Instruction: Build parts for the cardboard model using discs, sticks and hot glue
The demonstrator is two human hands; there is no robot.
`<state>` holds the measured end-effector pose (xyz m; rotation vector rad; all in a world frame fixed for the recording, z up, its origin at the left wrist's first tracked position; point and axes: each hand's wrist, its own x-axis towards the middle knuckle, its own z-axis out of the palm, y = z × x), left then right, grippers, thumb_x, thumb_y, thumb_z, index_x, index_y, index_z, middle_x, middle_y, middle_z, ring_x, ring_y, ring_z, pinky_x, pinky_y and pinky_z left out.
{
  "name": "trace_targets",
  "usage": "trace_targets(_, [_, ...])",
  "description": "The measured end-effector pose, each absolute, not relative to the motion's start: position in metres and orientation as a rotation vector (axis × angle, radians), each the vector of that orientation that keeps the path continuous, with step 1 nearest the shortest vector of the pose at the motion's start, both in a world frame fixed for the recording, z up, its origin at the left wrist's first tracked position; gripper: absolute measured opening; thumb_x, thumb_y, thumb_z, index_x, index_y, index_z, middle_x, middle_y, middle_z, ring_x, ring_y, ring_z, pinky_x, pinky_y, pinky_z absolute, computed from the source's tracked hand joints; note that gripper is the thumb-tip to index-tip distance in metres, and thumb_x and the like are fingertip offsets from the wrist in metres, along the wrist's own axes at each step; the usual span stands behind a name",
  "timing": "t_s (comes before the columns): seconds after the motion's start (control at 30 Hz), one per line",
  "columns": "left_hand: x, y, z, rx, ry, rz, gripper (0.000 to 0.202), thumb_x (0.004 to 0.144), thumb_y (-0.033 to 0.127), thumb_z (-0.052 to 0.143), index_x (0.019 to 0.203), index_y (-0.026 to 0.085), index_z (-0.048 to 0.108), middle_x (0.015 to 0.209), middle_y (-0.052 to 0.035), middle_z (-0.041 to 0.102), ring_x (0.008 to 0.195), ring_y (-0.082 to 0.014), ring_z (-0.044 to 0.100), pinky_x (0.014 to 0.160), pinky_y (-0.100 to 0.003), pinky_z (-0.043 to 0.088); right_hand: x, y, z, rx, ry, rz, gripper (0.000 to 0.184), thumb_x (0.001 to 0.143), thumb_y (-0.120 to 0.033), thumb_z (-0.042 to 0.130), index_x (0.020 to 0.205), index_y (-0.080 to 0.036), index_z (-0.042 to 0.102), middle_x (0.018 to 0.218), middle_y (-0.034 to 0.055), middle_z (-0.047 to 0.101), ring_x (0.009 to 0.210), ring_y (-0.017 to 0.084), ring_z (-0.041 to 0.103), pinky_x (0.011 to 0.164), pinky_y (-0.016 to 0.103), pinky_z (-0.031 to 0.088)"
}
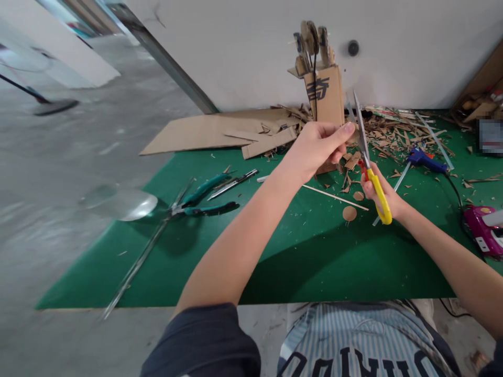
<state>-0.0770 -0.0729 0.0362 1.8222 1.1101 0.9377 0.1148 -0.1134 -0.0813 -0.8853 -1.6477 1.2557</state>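
A small piece of cardboard (354,136) is right of the upper centre of the frame, pinched between the thumb and fingers of the left hand (327,144). Just beside it stand the blades of a pair of scissors (365,152), pointing up and slightly parted; whether they touch the piece is hard to tell. The right hand (387,195) is wrapped around the yellow and red handles. The two hands are near each other but apart, both above the green bench (306,262).

Below the scissors, two cardboard discs (349,213) lie on the bench, with a thin pale stick (334,197) to their left, partly hidden by the left arm. A clear strip (401,177) passes behind the right hand. Behind the hands stands an upright cardboard box (329,97) with a black printed character, with rounded brown pieces (310,36) sticking out of its top. Brown scraps (396,133) are heaped to its right along the wall (251,57), and a large flat cardboard sheet (208,130) lies to its left.

At the right of the frame are a blue glue gun (426,160) and a magenta device (481,228), the latter cut by the edge. At centre left, open pliers (204,211) with green handles lie next to a craft knife (233,184); a clear rod (137,267) slants to the bench's front edge, and a clear bowl (135,204) sits near the left edge. Grey floor (118,94) fills the upper left.
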Motion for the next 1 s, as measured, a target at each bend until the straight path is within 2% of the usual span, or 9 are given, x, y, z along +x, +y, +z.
trace_targets(0.17, [-0.065,-0.073,0.028,1.718,1.083,1.01,0.033,0.101,0.037,0.059,0.074,0.018,0.056,0.06,0.0027,0.055,0.053,-0.006,0.054,0.053,-0.02,0.045,0.118,-0.112,-0.091,-0.935,-1.655,1.199,0.066,0.093,-0.075,0.049,0.142,-0.034,0.036,0.084,-0.001,0.039,0.064,0.015,0.037,0.055,0.029,0.043])
trace_targets(0.37, [-0.069,-0.079,0.036,1.902,1.13,0.954,0.032,0.1,0.026,0.058,0.069,0.018,0.054,0.056,0.0019,0.055,0.056,-0.009,0.056,0.057,-0.023,0.044,0.121,-0.11,-0.098,-0.929,-1.744,1.151,0.07,0.092,-0.078,0.042,0.149,-0.039,0.03,0.089,0.0023,0.041,0.073,0.022,0.043,0.066,0.037,0.048])
trace_targets(0.53, [-0.073,-0.079,0.04,1.946,1.145,0.916,0.035,0.101,0.026,0.056,0.067,0.018,0.052,0.056,0.002,0.053,0.056,-0.0087,0.054,0.058,-0.024,0.043,0.117,-0.114,-0.086,-0.919,-1.72,1.24,0.069,0.093,-0.077,0.046,0.145,-0.034,0.03,0.082,-0.0011,0.037,0.065,0.018,0.037,0.057,0.032,0.04])
trace_targets(0.67, [-0.075,-0.077,0.039,1.976,1.124,0.938,0.036,0.098,0.024,0.059,0.064,0.019,0.051,0.052,0.0031,0.05,0.051,-0.0081,0.052,0.056,-0.023,0.042,0.116,-0.116,-0.079,-0.918,-1.71,1.278,0.069,0.093,-0.075,0.049,0.141,-0.031,0.029,0.083,-0.0019,0.044,0.063,0.015,0.039,0.053,0.028,0.036])
trace_targets(0.83, [-0.078,-0.077,0.042,1.993,1.134,0.925,0.038,0.098,0.022,0.059,0.062,0.019,0.049,0.052,0.0028,0.051,0.049,-0.0078,0.049,0.055,-0.023,0.042,0.116,-0.115,-0.079,-0.917,-1.749,1.183,0.065,0.093,-0.074,0.05,0.139,-0.03,0.033,0.084,-0.0017,0.047,0.065,0.015,0.041,0.056,0.029,0.04])
trace_targets(1.0, [-0.082,-0.079,0.048,2.047,1.161,0.877,0.035,0.096,0.022,0.06,0.063,0.019,0.05,0.054,0.0021,0.052,0.054,-0.0103,0.054,0.059,-0.024,0.047,0.118,-0.115,-0.077,-0.928,-1.825,1.081,0.063,0.096,-0.072,0.048,0.139,-0.029,0.035,0.085,-0.0019,0.046,0.066,0.014,0.043,0.061,0.03,0.041])
